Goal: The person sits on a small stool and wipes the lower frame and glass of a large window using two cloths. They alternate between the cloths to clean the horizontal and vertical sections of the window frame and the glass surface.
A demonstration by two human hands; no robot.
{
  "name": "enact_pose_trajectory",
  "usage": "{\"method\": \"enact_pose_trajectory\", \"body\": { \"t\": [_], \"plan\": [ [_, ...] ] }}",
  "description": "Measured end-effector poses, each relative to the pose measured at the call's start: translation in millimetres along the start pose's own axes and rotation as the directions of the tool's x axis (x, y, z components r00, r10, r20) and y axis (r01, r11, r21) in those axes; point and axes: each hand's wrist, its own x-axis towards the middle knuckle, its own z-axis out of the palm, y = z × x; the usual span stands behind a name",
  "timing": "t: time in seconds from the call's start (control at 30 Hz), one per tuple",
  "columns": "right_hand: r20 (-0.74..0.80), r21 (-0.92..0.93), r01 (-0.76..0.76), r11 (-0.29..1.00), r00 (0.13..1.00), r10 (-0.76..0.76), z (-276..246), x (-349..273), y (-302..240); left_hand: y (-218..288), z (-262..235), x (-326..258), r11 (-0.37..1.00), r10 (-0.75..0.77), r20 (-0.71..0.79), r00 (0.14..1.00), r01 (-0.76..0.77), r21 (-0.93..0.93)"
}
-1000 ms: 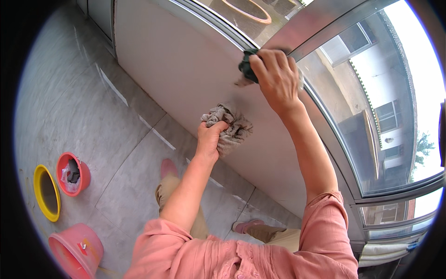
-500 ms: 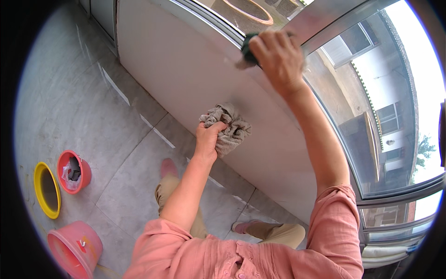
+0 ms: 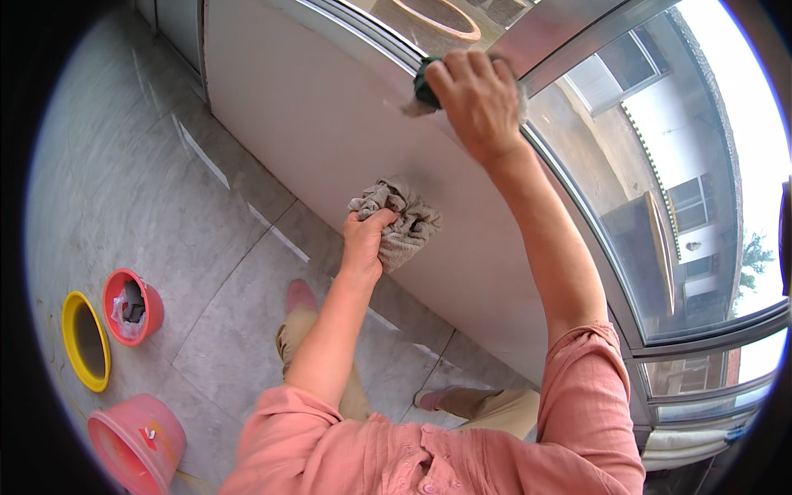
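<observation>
Left hand (image 3: 363,242): grip closed, pinching a bunched grey rag (image 3: 410,235) between the thumb and the fingers; the rag lies before the middle of the pale panel (image 3: 322,107), well apart from the window frame (image 3: 375,29). Right hand (image 3: 485,103): grip curled over a dark green cloth (image 3: 426,87), at the edge where panel meets window frame; paler fabric shows on both sides of the knuckles.

Room for moving: the panel's face spreads between the two hands; its lower edge runs diagonally along the grey tiled floor (image 3: 223,268); the red bucket (image 3: 153,318), yellow basin (image 3: 100,375) and pink bucket (image 3: 161,421) stand at far left, well apart from both hands and from the person's feet.

Limits of view: the left fingers are largely hidden by the rag, the right palm by the hand's own back; whether either fabric touches the surface behind it cannot be told; the right hand is slightly blurred; the pink bucket is cut off at the lower edge; the basin's dark contents cannot be identified.
</observation>
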Motion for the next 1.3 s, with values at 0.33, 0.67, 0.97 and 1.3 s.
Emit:
{"method": "enact_pose_trajectory", "body": {
  "t": [0.33, 0.67, 0.97, 1.3],
  "plan": [
    [0.034, 0.094, -0.246, 0.965, 0.969, 0.244, -97.1, -166.5, 36.2, 15.7, 10.2, -9.9, 1.0, 0.016, -0.047, 0.999, -0.016, 0.004],
    [-0.088, 0.157, -0.05, 0.986, 0.994, 0.064, -5.7, -31.8, -11.5, -11.9, -7.8, 10.7, 0.998, -0.015, 0.017, 1.0, 0.014, 0.058],
    [0.121, -0.014, -0.401, 0.916, 0.909, 0.4, -131.6, -252.5, 21.9, -5.9, -4.7, 6.2, 0.998, -0.008, -0.055, 0.998, 0.012, 0.069],
    [0.205, 0.057, -0.391, 0.918, 0.905, 0.373, -190.8, -318.0, 72.8, 6.9, 9.5, -2.0, 0.922, 0.321, 0.087, 0.943, -0.332, 0.199]
  ]
}}
